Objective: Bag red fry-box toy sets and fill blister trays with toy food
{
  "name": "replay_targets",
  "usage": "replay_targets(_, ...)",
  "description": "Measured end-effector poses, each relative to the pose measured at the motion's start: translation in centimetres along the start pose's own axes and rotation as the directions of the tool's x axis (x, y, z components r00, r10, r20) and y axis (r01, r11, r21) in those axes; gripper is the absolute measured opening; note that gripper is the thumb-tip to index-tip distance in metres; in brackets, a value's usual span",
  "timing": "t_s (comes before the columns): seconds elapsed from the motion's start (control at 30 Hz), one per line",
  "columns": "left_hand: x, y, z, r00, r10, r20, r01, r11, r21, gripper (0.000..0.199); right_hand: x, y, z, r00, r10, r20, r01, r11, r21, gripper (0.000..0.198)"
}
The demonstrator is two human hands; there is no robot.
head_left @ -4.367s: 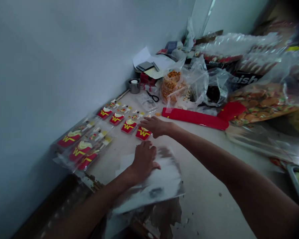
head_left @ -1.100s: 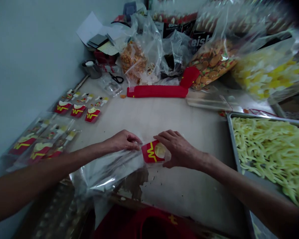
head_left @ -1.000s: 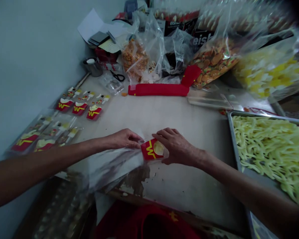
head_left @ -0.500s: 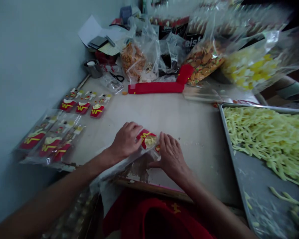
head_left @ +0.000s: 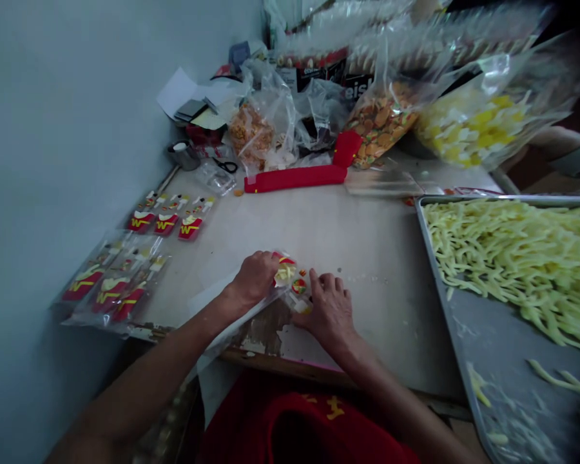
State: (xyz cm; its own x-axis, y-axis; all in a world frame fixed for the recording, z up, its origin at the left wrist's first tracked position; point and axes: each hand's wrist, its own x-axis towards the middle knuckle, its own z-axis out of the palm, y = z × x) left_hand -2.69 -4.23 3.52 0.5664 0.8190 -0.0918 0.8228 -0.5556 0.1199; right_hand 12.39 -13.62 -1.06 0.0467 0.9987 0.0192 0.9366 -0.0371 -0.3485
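Note:
A clear plastic packet [head_left: 298, 285] lies near the table's front edge, holding a small red carton printed in yellow with pale fry-shaped pieces, plus small round burger-like pieces and a white-and-yellow piece. My left hand [head_left: 254, 276] is closed on the carton end, its fingertips over the red part. At the other end is my right hand [head_left: 331, 306], fingers bent and thumb against the packet beside the white-and-yellow piece. The right palm hides part of that end. A white sheet [head_left: 212, 309] runs under my left forearm.
Similar filled packets [head_left: 164, 223] lie in rows at the left. A metal tray [head_left: 464, 354] with many pale yellow fry-shaped pieces stands at the right. A red cloth strip [head_left: 294, 178], scissors [head_left: 226, 165] and filled plastic bags [head_left: 381, 122] are farther back. Another person's arm [head_left: 568, 151] shows at right.
My right hand has drawn back slightly and curled, uncovering the burger-like and white-and-yellow pieces. My left hand has closed more tightly on the carton end. The view has shifted slightly.

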Motion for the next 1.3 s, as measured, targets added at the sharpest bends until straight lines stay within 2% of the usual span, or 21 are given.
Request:
replay_targets(0.17, -2.1, 3.2, 0.9, 0.975, 0.065, -0.212, -0.086, 0.992, -0.088, 0.018, 0.9, -0.5, -1.9, 0.997, -0.065, -0.05, 0.069, 0.994, 0.082, 0.096)
replay_targets(0.23, -2.7, 2.9, 1.3, 0.947, -0.06, -0.316, -0.013, 0.975, -0.224, 0.015, 1.1, 0.2, -2.1, 0.994, -0.046, -0.095, 0.067, 0.968, 0.241, 0.104)
replay_targets(0.27, -2.8, 2.5, 1.4, 0.925, -0.141, -0.354, 0.033, 0.955, -0.294, 0.013, 1.0, 0.7, -1.9, 0.996, 0.011, -0.087, 0.023, 0.923, 0.383, 0.104)
replay_targets(0.3, -2.7, 1.9, 1.4, 0.903, -0.21, -0.375, 0.073, 0.935, -0.348, 0.012, 0.9, 1.3, -1.6, 0.997, 0.078, -0.026, -0.05, 0.831, 0.554, 0.099)
replay_targets(0.37, -2.3, 0.8, 1.4, 0.884, -0.273, -0.38, 0.111, 0.911, -0.397, 0.012, 0.5, 2.4, -0.9, 0.965, 0.12, 0.232, -0.26, 0.491, 0.831, 0.077)
replay_targets(0.43, -2.0, 0.3, 1.3, 0.892, -0.264, -0.368, 0.103, 0.909, -0.403, 0.012, 0.3, 2.7, 0.0, 0.898, 0.009, 0.44, -0.437, 0.131, 0.89, 0.057)
replay_targets(0.47, -1.9, 0.3, 1.3, 0.895, -0.254, -0.367, 0.094, 0.911, -0.401, 0.012, 0.3, 2.6, 0.3, 0.877, -0.035, 0.48, -0.48, 0.011, 0.877, 0.052)
replay_targets(0.5, -2.0, 0.6, 1.4, 0.895, -0.247, -0.371, 0.087, 0.914, -0.397, 0.013, 0.3, 2.2, 0.6, 0.87, -0.043, 0.492, -0.494, -0.068, 0.867, 0.047)
replay_targets(0.57, -2.6, 1.8, 1.6, 0.894, -0.231, -0.385, 0.067, 0.916, -0.395, 0.016, 0.7, 1.1, 1.1, 0.87, 0.012, 0.492, -0.486, -0.145, 0.862, 0.042)
replay_targets(0.7, -5.2, 5.0, 2.2, 0.911, -0.223, -0.348, 0.018, 0.863, -0.505, 0.02, 1.4, -0.8, 1.3, 0.893, 0.038, 0.449, -0.438, -0.163, 0.884, 0.039)
replay_targets(0.77, -6.7, 5.0, 1.7, 0.916, -0.263, -0.302, 0.031, 0.798, -0.602, 0.018, 1.7, -1.1, 0.8, 0.91, -0.045, 0.411, -0.414, -0.103, 0.904, 0.037)
replay_targets(0.83, -8.3, 3.2, 0.3, 0.916, -0.277, -0.291, 0.042, 0.786, -0.617, 0.02, 2.3, -1.2, -0.2, 0.891, -0.194, 0.411, -0.42, -0.003, 0.908, 0.033)
replay_targets(0.9, -10.1, -0.1, -2.1, 0.923, -0.201, -0.329, 0.025, 0.882, -0.471, 0.058, 3.6, -1.9, -1.2, 0.839, -0.327, 0.436, -0.436, 0.076, 0.897, 0.031)
replay_targets(0.97, -12.2, -3.9, -4.6, 0.945, -0.074, -0.319, -0.004, 0.972, -0.237, 0.09, 5.4, -4.1, -1.6, 0.775, -0.428, 0.464, -0.462, 0.116, 0.879, 0.031)
replay_targets(1.0, -13.4, -5.9, -5.6, 0.96, -0.037, -0.279, -0.007, 0.988, -0.157, 0.099, 6.3, -5.8, -1.6, 0.742, -0.475, 0.473, -0.474, 0.128, 0.871, 0.032)
replay_targets(1.07, -15.6, -9.7, -7.1, 0.978, -0.083, -0.192, 0.062, 0.992, -0.111, 0.108, 8.2, -10.3, -1.1, 0.689, -0.554, 0.467, -0.466, 0.155, 0.871, 0.033)
replay_targets(1.1, -16.7, -11.7, -7.4, 0.975, -0.145, -0.17, 0.127, 0.985, -0.114, 0.108, 9.1, -12.8, -0.6, 0.693, -0.565, 0.448, -0.44, 0.161, 0.883, 0.034)
replay_targets(1.13, -17.6, -14.0, -7.5, 0.96, -0.225, -0.169, 0.207, 0.971, -0.117, 0.106, 9.9, -15.2, 0.1, 0.723, -0.549, 0.419, -0.397, 0.165, 0.903, 0.037)
replay_targets(1.2, -19.3, -19.1, -7.4, 0.903, -0.377, -0.205, 0.362, 0.926, -0.111, 0.095, 11.5, -18.9, 1.6, 0.83, -0.447, 0.334, -0.28, 0.183, 0.942, 0.044)
replay_targets(1.23, -20.0, -22.1, -7.2, 0.851, -0.461, -0.251, 0.447, 0.887, -0.113, 0.089, 12.2, -19.9, 2.4, 0.873, -0.393, 0.289, -0.224, 0.203, 0.953, 0.046)
replay_targets(1.3, -21.0, -28.2, -6.9, 0.731, -0.631, -0.258, 0.619, 0.773, -0.135, 0.089, 13.3, -20.1, 3.8, 0.902, -0.359, 0.241, -0.151, 0.26, 0.954, 0.047)
